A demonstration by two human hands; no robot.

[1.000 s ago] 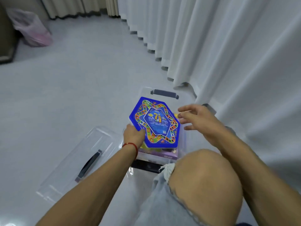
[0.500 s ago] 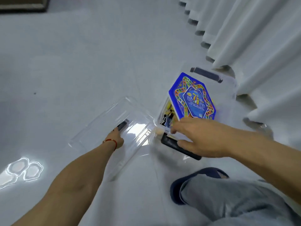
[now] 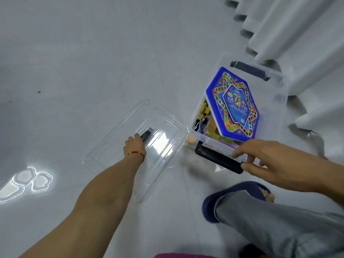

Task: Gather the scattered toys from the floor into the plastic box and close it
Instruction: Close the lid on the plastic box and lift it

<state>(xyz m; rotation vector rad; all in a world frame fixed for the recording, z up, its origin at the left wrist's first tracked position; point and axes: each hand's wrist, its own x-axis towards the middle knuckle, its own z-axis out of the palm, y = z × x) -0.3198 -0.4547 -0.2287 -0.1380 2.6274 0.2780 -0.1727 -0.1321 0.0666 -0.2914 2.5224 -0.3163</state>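
Nearest, a bent knee in grey trousers (image 3: 279, 226) above a dark blue slipper (image 3: 240, 192), planted on the pale glossy floor (image 3: 93, 62) just beside the box, probably to crouch within reach.

Left hand (image 3: 135, 145) at the end of an outstretched arm, a thin red string bracelet (image 3: 136, 153) at the wrist, fingers curled onto the black handle (image 3: 147, 134) of the clear plastic lid (image 3: 134, 146); lid flat on the floor, touching the box's near left corner, apparently gripped ready for lifting across.

Right hand (image 3: 275, 162) over the near rim of the clear plastic storage box (image 3: 277, 101), fingers loosely bent, fingertips (image 3: 237, 153) touching the rim just above the black near latch (image 3: 217, 159), thumb beside the latch's end; holding nothing, probably steadying the box.

Inside, a blue hexagonal game box with a colourful star-shaped track (image 3: 233, 105), tilted on top of other toys, mostly hidden, with yellow and purple showing at the left. Possibly too high for a flush lid; hard to judge.

Farther back, a second black latch (image 3: 249, 70) on the far rim, then white curtain folds (image 3: 297, 43) reaching the floor. No stray toys visible on the floor; closing appears to be the remaining step.
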